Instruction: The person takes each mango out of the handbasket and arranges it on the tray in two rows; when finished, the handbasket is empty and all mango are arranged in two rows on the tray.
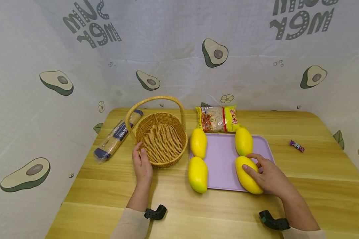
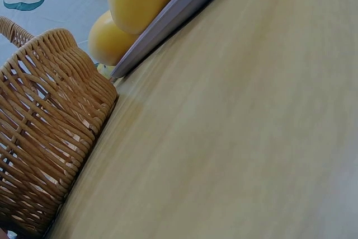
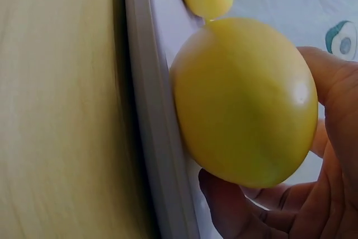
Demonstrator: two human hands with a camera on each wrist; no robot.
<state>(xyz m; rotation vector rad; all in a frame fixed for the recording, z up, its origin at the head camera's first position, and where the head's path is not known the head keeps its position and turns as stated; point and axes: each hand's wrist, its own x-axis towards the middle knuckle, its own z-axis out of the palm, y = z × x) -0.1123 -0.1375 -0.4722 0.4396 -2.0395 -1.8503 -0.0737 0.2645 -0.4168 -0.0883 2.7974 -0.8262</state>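
Note:
My right hand (image 1: 269, 176) grips a yellow mango (image 1: 249, 176) at the front right of a lilac tray (image 1: 221, 162); thumb and fingers lie on opposite sides of it. The right wrist view shows this mango (image 3: 246, 104) up close, beside the tray's rim (image 3: 159, 116). Three other mangoes lie on the tray: one back right (image 1: 244, 142), one back left (image 1: 198, 142), one front left (image 1: 198, 174). My left hand (image 1: 142, 166) rests against the front left of a woven basket (image 1: 164, 163), its fingers fairly straight. In the left wrist view that hand is almost entirely hidden.
The basket's tall arched handle (image 1: 155, 98) stands upright. Left of it lies a long clear packet (image 1: 113, 141) with blue ends. Behind the tray is a yellow and red food bag (image 1: 216, 119). A small purple wrapped snack (image 1: 297, 146) lies at the right.

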